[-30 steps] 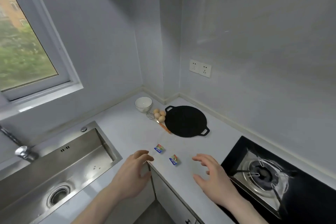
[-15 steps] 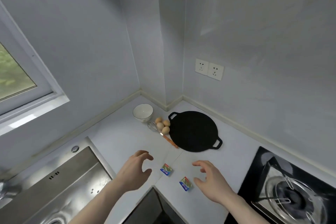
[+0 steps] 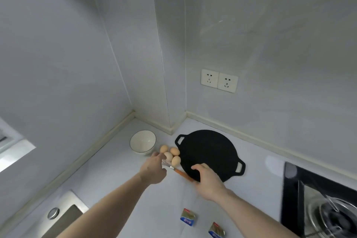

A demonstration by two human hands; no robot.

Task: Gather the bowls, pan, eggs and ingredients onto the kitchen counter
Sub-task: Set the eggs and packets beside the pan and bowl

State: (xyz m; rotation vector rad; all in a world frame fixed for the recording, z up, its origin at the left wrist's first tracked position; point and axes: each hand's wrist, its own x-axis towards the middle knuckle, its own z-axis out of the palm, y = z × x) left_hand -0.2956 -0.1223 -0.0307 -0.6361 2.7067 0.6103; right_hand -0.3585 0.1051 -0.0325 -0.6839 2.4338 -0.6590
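The left hand reaches far over the surface, fingers extended to the eggs, holding nothing. The right hand curls over the orange whisk handle at the pan's near edge; whether it grips is unclear. The bowl sits left of the eggs. Two packets lie near.

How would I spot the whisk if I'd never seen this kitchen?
Find the round black pan near the counter's back corner. At its left edge sit four eggs. The whisk lies just in front of them, the only thing with an orange handle.
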